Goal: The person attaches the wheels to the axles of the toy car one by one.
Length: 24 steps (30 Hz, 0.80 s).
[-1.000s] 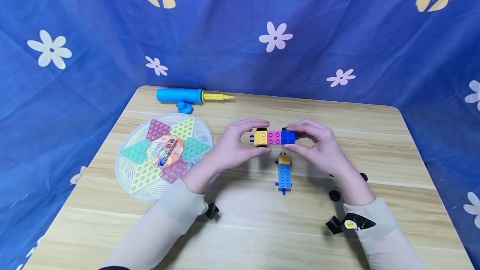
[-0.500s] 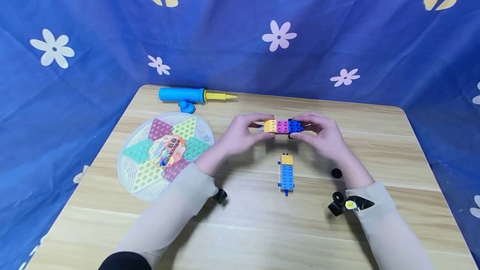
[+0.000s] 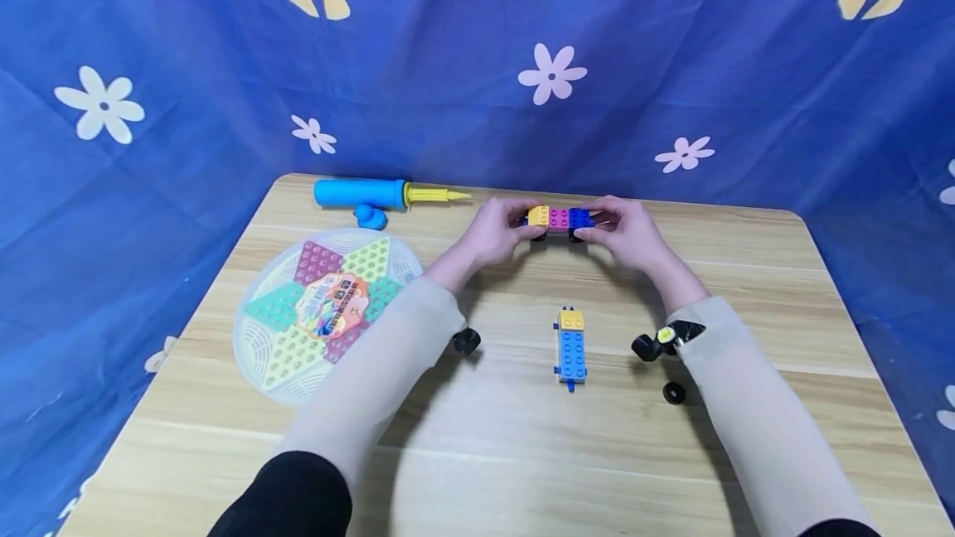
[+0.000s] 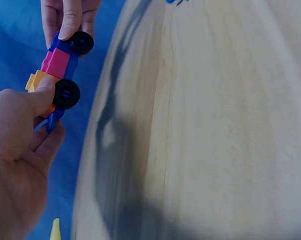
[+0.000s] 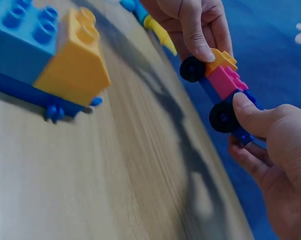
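A toy car built of yellow, pink and dark blue bricks on a blue base is held between both hands near the table's far edge. The left hand grips its yellow end, thumb beside a black wheel. At the dark blue end the right hand pinches the bricks, thumb above another wheel. Nearer the person lies a second brick build, light blue with a yellow brick at its far end and small blue axle pegs sticking out, without wheels on the pegs.
One loose black wheel lies by the right forearm. On the left is a round Chinese checkers board, partly under the left sleeve. Behind it are a blue hand pump with a yellow nozzle and a small blue duck. A blue flowered cloth hangs behind.
Both hands have carried the toy car away from the person, toward the table's far edge. The second build stays on the table.
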### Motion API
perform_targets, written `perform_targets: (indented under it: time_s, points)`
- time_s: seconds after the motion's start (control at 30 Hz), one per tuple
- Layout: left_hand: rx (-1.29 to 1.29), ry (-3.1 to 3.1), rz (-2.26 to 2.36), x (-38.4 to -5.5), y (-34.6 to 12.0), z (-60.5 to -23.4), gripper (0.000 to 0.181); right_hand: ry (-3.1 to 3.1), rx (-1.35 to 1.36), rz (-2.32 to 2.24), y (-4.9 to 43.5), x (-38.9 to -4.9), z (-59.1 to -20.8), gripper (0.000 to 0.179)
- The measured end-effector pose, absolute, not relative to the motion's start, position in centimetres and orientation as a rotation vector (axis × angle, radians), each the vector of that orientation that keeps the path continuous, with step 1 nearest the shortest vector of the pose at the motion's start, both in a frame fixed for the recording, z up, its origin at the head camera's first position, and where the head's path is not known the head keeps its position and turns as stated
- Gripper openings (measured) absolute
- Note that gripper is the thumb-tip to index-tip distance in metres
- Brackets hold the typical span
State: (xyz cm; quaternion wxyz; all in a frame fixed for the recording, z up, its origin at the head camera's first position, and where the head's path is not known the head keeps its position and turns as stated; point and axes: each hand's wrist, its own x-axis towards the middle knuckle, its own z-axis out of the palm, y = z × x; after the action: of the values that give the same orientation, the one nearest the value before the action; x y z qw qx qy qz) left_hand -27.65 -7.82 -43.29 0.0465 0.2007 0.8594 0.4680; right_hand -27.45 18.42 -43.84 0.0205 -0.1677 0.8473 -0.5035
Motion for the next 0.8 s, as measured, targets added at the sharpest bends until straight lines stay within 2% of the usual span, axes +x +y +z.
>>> perform_targets:
  time_s: [0.3, 0.8]
  points:
    - [0.555, 2.627, 1.363, -29.5, -7.4, -44.7, 0.049, 2.643, -0.406, -1.477, 18.0, -29.5, -45.4, 0.045]
    - [0.482, 2.6, 1.323, -30.6, -7.3, -45.5, 0.051, 2.632, -0.377, -1.443, 17.6, -30.5, -46.5, 0.044]
